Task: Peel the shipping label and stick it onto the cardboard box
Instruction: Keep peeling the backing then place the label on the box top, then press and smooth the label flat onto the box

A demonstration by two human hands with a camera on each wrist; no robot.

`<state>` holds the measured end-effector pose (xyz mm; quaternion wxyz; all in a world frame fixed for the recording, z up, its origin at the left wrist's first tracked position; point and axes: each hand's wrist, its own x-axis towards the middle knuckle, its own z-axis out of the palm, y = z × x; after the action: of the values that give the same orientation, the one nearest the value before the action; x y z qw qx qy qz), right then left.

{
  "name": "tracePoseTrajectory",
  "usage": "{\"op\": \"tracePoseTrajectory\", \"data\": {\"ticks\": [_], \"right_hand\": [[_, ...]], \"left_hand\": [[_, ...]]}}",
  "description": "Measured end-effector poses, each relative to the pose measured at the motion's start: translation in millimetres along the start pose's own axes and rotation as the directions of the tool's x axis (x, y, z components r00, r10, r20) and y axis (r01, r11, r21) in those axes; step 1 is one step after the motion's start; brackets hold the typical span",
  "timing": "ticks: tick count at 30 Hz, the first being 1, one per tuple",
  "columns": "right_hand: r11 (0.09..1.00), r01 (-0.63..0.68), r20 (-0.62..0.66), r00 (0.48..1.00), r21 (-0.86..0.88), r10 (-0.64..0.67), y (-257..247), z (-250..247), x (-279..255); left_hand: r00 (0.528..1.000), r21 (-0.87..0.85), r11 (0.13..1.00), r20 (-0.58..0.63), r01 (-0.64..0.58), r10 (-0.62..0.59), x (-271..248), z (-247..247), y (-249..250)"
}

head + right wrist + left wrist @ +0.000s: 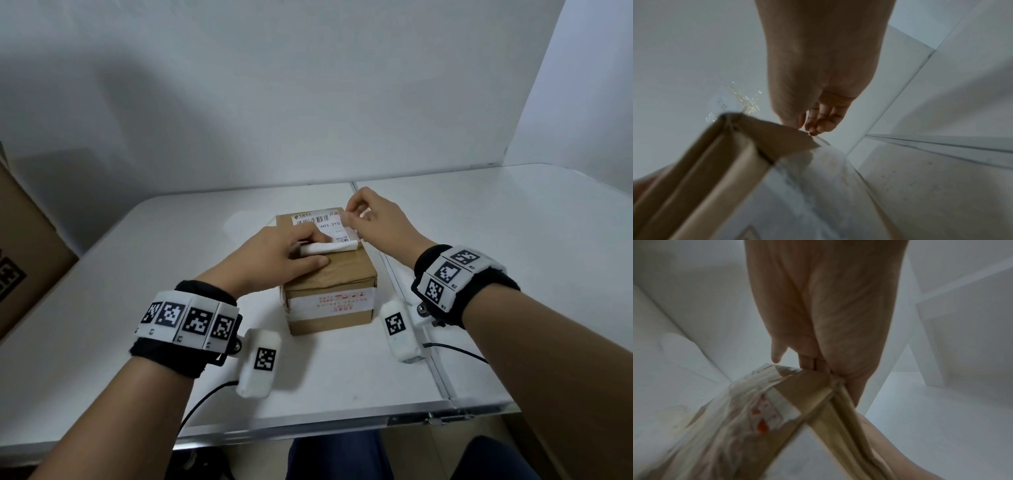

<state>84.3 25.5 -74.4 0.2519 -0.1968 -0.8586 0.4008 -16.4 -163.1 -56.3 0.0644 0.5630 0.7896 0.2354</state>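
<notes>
A small brown cardboard box (330, 294) stands in the middle of the white table (513, 240). A white shipping label (323, 224) with a barcode lies on the far half of its top. My left hand (291, 253) lies flat on the box top, its fingers pressing the label's left part and its thumb stretched along the cardboard. A curled strip of white backing paper (330, 247) sticks out from under that hand. My right hand (352, 214) pinches the label's right edge at the far right corner. The wrist views show the box (807, 394) (735, 146) edge close up.
A large cardboard carton (27, 240) stands at the table's left edge. A seam (394, 274) between two table panels runs just right of the small box. A white wall closes the back, and the table's front edge is near my knees.
</notes>
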Motion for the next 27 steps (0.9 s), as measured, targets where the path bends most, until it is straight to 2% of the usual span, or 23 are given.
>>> {"op": "tracePoseTrajectory", "data": {"ticks": [3,7,11,14,17,22,27], "right_hand": [[0.996,0.079,0.011,0.997,-0.036,-0.079,-4,-7,-13],[0.998,0.056,0.040,0.998,0.015,-0.056,-13,-5,-21],[0.999,0.025,0.275,0.961,-0.046,-0.011,-19,2,-22],[1.000,0.000,0.377,0.926,-0.024,0.009,-17,4,-20],[0.998,0.015,0.414,0.910,-0.069,0.015,-11,4,-15],[0.959,0.144,0.437,0.899,-0.243,-0.024,-7,8,4],[0.961,0.123,0.434,0.901,-0.248,-0.003,-4,6,15]], "left_hand": [[1.000,-0.091,0.996,-0.006,0.022,-0.022,-3,2,-3],[1.000,-0.116,0.993,-0.011,0.020,-0.021,-4,4,-3],[0.999,-0.167,0.986,-0.044,0.003,-0.011,-8,7,-2],[0.997,-0.186,0.982,-0.076,-0.020,0.006,-10,10,-3],[0.995,-0.184,0.981,-0.090,-0.059,0.043,-8,10,-6],[0.995,-0.183,0.980,-0.081,-0.079,0.065,-6,10,-9],[0.994,-0.167,0.982,-0.077,-0.085,0.073,-5,10,-10]]}}
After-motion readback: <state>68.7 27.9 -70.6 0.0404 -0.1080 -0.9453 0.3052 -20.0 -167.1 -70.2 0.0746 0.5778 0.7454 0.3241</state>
